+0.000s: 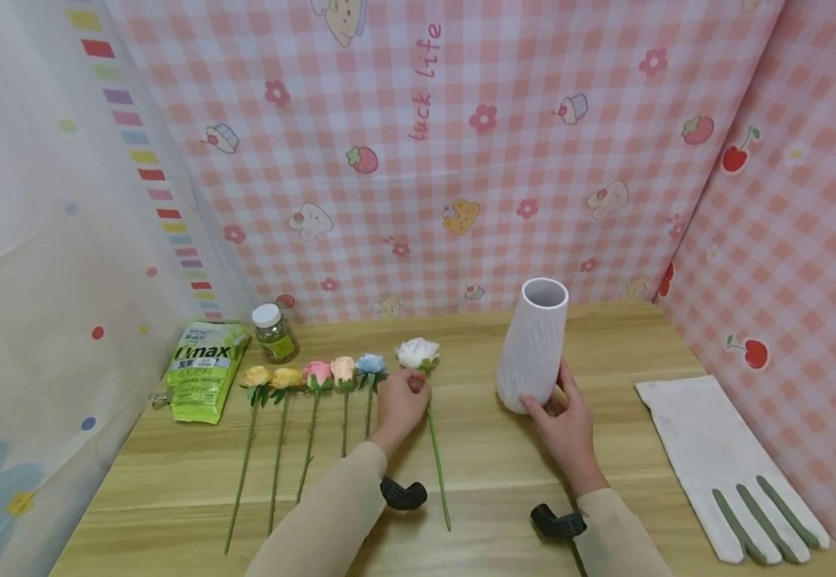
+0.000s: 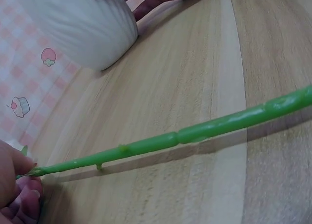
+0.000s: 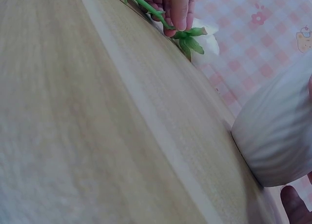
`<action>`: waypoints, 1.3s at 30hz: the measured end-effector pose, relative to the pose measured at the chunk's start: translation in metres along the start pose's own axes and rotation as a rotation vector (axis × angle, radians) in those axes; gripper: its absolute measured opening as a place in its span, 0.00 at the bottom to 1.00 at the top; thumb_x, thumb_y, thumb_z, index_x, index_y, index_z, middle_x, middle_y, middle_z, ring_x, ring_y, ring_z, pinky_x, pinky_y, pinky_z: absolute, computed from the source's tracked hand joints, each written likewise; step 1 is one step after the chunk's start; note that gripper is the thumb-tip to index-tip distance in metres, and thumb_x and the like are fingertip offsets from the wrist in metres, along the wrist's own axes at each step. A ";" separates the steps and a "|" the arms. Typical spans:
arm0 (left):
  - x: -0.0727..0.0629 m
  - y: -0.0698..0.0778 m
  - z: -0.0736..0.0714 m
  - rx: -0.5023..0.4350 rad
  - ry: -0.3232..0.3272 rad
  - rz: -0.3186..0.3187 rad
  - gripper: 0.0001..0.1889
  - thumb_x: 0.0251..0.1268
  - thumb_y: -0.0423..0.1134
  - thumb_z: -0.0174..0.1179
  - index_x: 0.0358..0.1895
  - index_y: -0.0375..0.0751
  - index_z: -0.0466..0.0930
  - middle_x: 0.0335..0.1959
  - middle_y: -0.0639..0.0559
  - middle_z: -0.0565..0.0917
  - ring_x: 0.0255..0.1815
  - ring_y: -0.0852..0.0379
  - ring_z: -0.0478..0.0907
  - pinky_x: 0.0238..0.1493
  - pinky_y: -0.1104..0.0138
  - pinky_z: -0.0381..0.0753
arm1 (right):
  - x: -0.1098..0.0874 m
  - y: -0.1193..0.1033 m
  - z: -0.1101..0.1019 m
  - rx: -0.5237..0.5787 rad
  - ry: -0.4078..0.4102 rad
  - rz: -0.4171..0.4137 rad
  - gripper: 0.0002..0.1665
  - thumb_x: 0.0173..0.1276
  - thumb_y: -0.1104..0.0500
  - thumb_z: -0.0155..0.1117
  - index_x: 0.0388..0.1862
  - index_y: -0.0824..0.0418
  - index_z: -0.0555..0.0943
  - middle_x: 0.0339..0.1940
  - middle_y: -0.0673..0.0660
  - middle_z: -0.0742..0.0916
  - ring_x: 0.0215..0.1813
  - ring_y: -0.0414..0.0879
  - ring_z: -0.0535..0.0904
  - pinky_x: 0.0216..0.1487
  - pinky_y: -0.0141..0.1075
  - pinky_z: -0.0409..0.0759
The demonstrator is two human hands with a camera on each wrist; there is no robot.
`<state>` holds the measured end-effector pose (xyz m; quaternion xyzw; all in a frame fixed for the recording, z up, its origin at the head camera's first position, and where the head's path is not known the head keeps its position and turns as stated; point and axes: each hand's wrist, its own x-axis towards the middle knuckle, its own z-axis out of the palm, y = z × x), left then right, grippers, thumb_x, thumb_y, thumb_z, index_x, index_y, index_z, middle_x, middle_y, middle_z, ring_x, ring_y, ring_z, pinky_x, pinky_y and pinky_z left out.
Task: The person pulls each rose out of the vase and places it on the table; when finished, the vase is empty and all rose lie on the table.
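Note:
My left hand (image 1: pixel 401 401) pinches the green stem (image 2: pixel 141 147) of a white artificial flower (image 1: pixel 418 353) just below its bloom. The stem stretches toward the front of the table; in the right wrist view the green leaves (image 3: pixel 190 41) show beside the fingertips. To the right, a white ribbed vase (image 1: pixel 533 349) has its mouth facing up. My right hand (image 1: pixel 565 429) holds the vase low down, thumb in front and fingers along its right side. Only part of that hand shows in the right wrist view.
Left of the white flower lie several stemmed flowers: yellow, pink (image 1: pixel 317 374), peach and blue (image 1: pixel 370 365). A green bag (image 1: pixel 208 373) and a white-capped jar (image 1: pixel 276 332) stand at the back left. White gloves (image 1: pixel 724 457) lie on the right. Patterned cloth (image 1: pixel 418 200) hangs behind the table.

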<state>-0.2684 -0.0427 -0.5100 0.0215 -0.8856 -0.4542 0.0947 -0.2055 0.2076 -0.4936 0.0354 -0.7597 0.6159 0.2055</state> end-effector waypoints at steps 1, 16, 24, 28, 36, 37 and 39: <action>-0.001 0.000 0.000 0.000 0.000 -0.001 0.06 0.57 0.31 0.67 0.38 0.37 0.85 0.28 0.51 0.85 0.31 0.58 0.82 0.34 0.66 0.82 | 0.000 0.001 0.001 -0.004 -0.001 0.003 0.48 0.58 0.66 0.73 0.75 0.61 0.59 0.68 0.63 0.72 0.56 0.58 0.77 0.51 0.23 0.73; -0.004 0.009 -0.022 0.025 -0.005 0.055 0.05 0.59 0.35 0.63 0.36 0.38 0.85 0.28 0.51 0.84 0.28 0.58 0.80 0.31 0.66 0.80 | 0.008 0.008 -0.002 -0.014 0.006 0.011 0.48 0.59 0.64 0.72 0.75 0.60 0.59 0.67 0.64 0.72 0.54 0.61 0.78 0.50 0.25 0.76; -0.012 0.030 -0.068 -0.053 0.006 0.144 0.07 0.63 0.35 0.63 0.39 0.35 0.85 0.28 0.51 0.84 0.27 0.59 0.79 0.29 0.67 0.79 | 0.022 0.016 -0.009 -0.009 -0.003 0.019 0.51 0.60 0.61 0.72 0.77 0.55 0.56 0.67 0.63 0.72 0.58 0.58 0.75 0.51 0.24 0.75; -0.016 0.035 -0.102 -0.092 0.058 0.182 0.06 0.63 0.35 0.63 0.38 0.35 0.85 0.27 0.50 0.84 0.26 0.57 0.78 0.26 0.68 0.77 | 0.030 0.019 -0.010 0.024 -0.013 0.039 0.51 0.60 0.61 0.72 0.77 0.52 0.55 0.67 0.62 0.72 0.59 0.57 0.75 0.51 0.25 0.75; -0.048 0.023 -0.175 -0.001 0.098 0.261 0.09 0.66 0.39 0.62 0.44 0.38 0.83 0.33 0.50 0.84 0.31 0.58 0.79 0.31 0.69 0.79 | 0.031 0.003 -0.027 -0.025 -0.034 0.111 0.51 0.64 0.58 0.69 0.78 0.57 0.50 0.73 0.61 0.65 0.71 0.54 0.60 0.67 0.53 0.64; -0.053 0.021 -0.185 0.041 0.109 0.298 0.10 0.66 0.39 0.62 0.45 0.38 0.83 0.35 0.50 0.84 0.33 0.58 0.79 0.32 0.68 0.80 | 0.031 0.000 -0.033 -0.039 -0.037 0.103 0.52 0.63 0.59 0.69 0.78 0.56 0.49 0.74 0.61 0.64 0.72 0.54 0.59 0.67 0.55 0.62; -0.061 0.016 -0.205 0.144 0.142 0.388 0.10 0.64 0.38 0.64 0.46 0.39 0.83 0.36 0.50 0.84 0.34 0.58 0.80 0.32 0.67 0.81 | 0.033 -0.006 -0.046 -0.072 -0.051 0.063 0.52 0.63 0.61 0.69 0.78 0.54 0.49 0.75 0.60 0.62 0.73 0.55 0.58 0.67 0.56 0.61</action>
